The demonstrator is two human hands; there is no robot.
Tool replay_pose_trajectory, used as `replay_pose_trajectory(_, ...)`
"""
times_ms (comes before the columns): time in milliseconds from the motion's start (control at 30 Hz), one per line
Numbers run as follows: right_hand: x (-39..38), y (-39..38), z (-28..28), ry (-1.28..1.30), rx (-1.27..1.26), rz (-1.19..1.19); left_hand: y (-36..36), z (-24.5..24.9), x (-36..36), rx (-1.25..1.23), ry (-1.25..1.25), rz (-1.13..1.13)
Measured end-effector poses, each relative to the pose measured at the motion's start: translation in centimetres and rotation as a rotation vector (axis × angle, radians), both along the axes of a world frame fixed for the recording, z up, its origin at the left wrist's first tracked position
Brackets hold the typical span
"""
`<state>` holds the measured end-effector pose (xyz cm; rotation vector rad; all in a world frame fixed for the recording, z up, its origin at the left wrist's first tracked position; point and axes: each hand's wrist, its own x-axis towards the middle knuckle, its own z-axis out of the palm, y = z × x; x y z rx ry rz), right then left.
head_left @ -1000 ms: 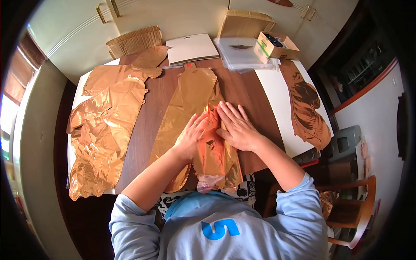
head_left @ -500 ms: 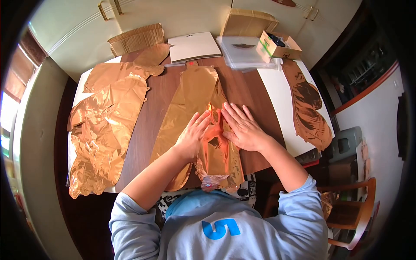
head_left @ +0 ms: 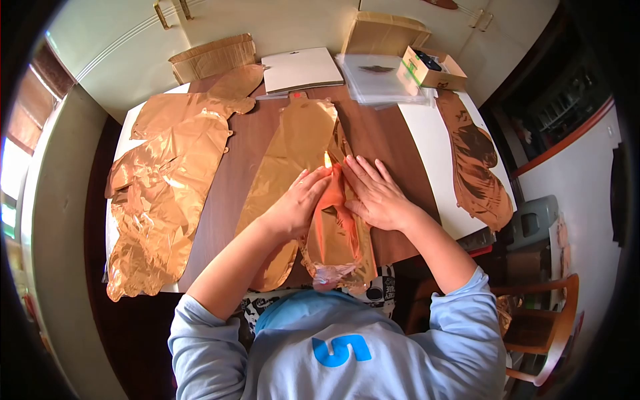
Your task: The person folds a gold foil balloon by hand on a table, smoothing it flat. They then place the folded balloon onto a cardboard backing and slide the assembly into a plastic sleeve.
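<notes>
A shiny gold foil balloon (head_left: 293,140), deflated and partly folded, lies along the middle of the brown table. On its folded near part rests my left hand (head_left: 297,208), laid flat with fingers extended toward the centre. Across from it, my right hand (head_left: 381,199) presses flat along the foil's right edge, fingers stretched out and slightly apart. Between the two hands the foil rises in creases and mirrors orange reflections. The near end of the foil, crumpled and pale, reaches the table's edge by my shirt.
More flattened gold foil balloons (head_left: 170,187) lie at the left. A darker copper foil piece (head_left: 475,163) lies on a white board (head_left: 427,167) at the right. Along the back stand white card sheets (head_left: 300,70), clear plastic sleeves (head_left: 377,77) and a small box (head_left: 433,69). A wooden chair (head_left: 560,320) is at lower right.
My left hand has slid slightly forward over the foil. The creases and reflections between my hands have changed shape. My right hand stays nearly in place.
</notes>
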<state>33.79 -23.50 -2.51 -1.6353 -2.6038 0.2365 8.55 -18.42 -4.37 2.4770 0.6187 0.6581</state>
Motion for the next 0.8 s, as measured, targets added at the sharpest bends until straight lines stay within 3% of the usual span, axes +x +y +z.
replay_pose_trajectory(67,0.0,0.0,0.1,-0.004,0.005,-0.003,0.8,0.7,0.3,-0.201,-0.132,0.01)
replay_pose_trajectory(167,-0.1,-0.1,0.1,-0.008,0.008,-0.004,0.7,3.7,0.0,-0.206,-0.203,0.116)
replay_pose_trajectory(200,-0.2,-0.1,0.1,-0.015,0.008,-0.006,0.2,4.6,0.1,-0.309,-0.222,0.165)
replay_pose_trajectory(300,-0.3,-0.1,0.6,-0.038,-0.011,-0.009,0.6,4.6,0.2,0.162,-0.126,0.105)
replay_pose_trajectory(500,0.0,0.0,-0.3,-0.031,0.027,0.007,0.9,1.6,-0.8,0.17,0.06,0.038)
replay_pose_trajectory(800,0.3,0.0,-0.4,0.013,0.036,0.011,0.7,1.4,-0.7,0.172,0.036,0.042)
